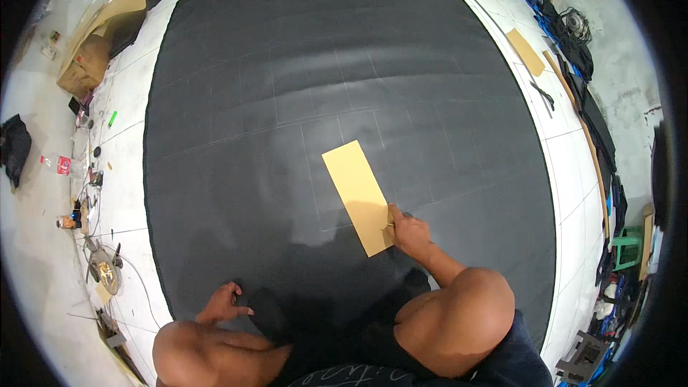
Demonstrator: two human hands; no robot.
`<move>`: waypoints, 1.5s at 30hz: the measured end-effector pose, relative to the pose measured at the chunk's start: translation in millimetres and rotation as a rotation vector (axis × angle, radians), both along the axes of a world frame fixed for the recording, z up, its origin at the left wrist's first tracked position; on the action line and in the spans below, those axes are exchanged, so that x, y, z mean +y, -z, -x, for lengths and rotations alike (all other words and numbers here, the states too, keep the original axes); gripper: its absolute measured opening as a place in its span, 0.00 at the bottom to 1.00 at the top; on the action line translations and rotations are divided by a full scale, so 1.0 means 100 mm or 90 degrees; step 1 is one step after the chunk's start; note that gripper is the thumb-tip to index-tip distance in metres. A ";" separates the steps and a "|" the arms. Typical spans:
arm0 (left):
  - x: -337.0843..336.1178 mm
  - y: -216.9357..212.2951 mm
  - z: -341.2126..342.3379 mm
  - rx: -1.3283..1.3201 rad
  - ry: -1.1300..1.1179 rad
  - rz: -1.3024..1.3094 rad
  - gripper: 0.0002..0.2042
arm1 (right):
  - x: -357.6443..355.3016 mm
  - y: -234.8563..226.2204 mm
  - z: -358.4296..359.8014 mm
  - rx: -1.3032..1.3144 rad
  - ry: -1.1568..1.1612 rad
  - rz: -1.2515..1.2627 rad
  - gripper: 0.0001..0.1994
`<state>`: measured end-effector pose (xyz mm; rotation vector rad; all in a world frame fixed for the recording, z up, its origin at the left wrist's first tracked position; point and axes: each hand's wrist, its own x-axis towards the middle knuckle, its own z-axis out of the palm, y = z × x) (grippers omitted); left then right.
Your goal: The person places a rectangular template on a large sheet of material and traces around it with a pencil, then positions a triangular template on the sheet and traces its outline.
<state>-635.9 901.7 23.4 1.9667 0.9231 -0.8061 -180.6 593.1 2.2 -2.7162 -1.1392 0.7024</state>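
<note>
A large black sheet of material covers the floor, marked with thin pale lines that form rows of rectangles. On it, turned at a slant, is a tan cardboard rectangle. My right hand is closed on the long right edge of this card, near its lower end; whether the fingers also hold something thin is hard to see. Beside my left knee, my left hand is low over the sheet, thumb and fingers apart, holding nothing.
White floor tiles border the sheet. Along the left wall are a clear bottle, a green lighter and a metal fan-like item. To the right are another tan card, scissors and a green stool.
</note>
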 end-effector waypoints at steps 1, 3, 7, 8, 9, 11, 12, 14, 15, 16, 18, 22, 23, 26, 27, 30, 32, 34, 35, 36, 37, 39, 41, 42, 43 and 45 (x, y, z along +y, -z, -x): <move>0.00 -0.03 -0.01 -0.002 0.000 0.006 0.32 | 0.00 -0.01 0.01 -0.002 -0.003 -0.003 0.33; 0.05 -0.13 -0.11 0.027 0.024 0.047 0.32 | 0.01 -0.02 0.00 -0.017 -0.011 -0.016 0.33; 0.49 -0.47 -0.70 0.126 0.179 0.037 0.33 | 0.08 -0.03 -0.10 -0.019 -0.028 0.030 0.33; 0.62 -0.57 -0.90 0.147 0.234 0.005 0.34 | 0.10 -0.02 -0.12 -0.018 -0.027 0.040 0.33; 0.74 -0.69 -1.07 0.095 0.280 -0.038 0.34 | 0.10 -0.02 -0.12 -0.011 -0.023 0.058 0.34; 0.92 -0.92 -1.49 0.028 0.389 -0.086 0.35 | 0.12 -0.01 -0.12 0.002 -0.026 0.048 0.35; 0.91 -0.98 -1.71 -0.005 0.453 -0.092 0.36 | 0.11 -0.01 -0.11 0.001 -0.024 0.050 0.36; 0.74 -0.97 -2.19 -0.062 0.595 -0.085 0.36 | 0.08 -0.04 -0.06 0.028 -0.018 0.084 0.38; 0.58 -0.92 -2.42 -0.065 0.621 -0.067 0.39 | 0.07 -0.05 -0.04 0.028 -0.016 0.085 0.39; 0.37 -0.83 -2.65 -0.057 0.648 -0.057 0.42 | 0.05 -0.07 -0.03 0.046 -0.014 0.108 0.40; -0.06 -0.63 -2.99 -0.068 0.622 -0.041 0.46 | 0.01 -0.13 -0.02 0.069 -0.014 0.126 0.41; -0.58 -0.24 -3.16 -0.041 0.546 -0.078 0.44 | 0.03 -0.16 -0.07 0.086 -0.004 0.090 0.46; -0.62 -0.18 -3.14 -0.022 0.520 -0.072 0.44 | 0.05 -0.15 -0.05 0.065 0.003 0.064 0.47; -0.50 -0.11 -3.06 -0.064 0.480 -0.055 0.42 | 0.14 -0.10 0.00 0.029 -0.028 0.007 0.50; -0.44 -0.13 -3.06 -0.092 0.469 -0.051 0.40 | 0.17 -0.08 0.01 0.015 -0.060 0.012 0.49; -0.20 -0.35 -3.17 -0.137 0.481 -0.092 0.36 | 0.32 -0.03 -0.10 -0.010 -0.155 -0.055 0.46; 0.10 -0.60 -3.25 -0.137 0.539 -0.147 0.33 | 0.50 0.03 -0.16 0.017 -0.194 -0.043 0.44; 0.42 -0.89 -3.24 -0.108 0.597 -0.235 0.31 | 0.70 0.08 -0.17 0.024 -0.255 -0.057 0.40; 0.58 -1.03 -3.21 -0.075 0.604 -0.244 0.32 | 0.77 0.09 -0.17 0.024 -0.286 -0.078 0.38; 0.71 -1.15 -3.14 -0.052 0.612 -0.258 0.32 | 0.82 0.10 -0.16 0.033 -0.297 -0.077 0.37; 0.80 -1.24 -3.04 -0.025 0.610 -0.267 0.33 | 0.86 0.10 -0.16 0.038 -0.312 -0.090 0.35; 0.96 -1.32 -2.84 0.019 0.598 -0.288 0.34 | 0.90 0.08 -0.17 0.046 -0.312 -0.111 0.31; 1.00 -1.23 -2.65 0.010 0.577 -0.278 0.35 | 0.89 -0.02 -0.21 0.056 -0.281 -0.119 0.27; 1.00 -1.16 -2.58 0.006 0.577 -0.278 0.36 | 0.89 -0.13 -0.29 0.070 -0.232 -0.170 0.25; 0.99 -1.05 -2.54 -0.050 0.582 -0.266 0.37 | 0.85 -0.27 -0.38 0.081 -0.178 -0.214 0.24; 0.88 -0.77 -2.52 -0.151 0.605 -0.238 0.38 | 0.76 -0.68 -0.50 0.114 -0.056 -0.269 0.19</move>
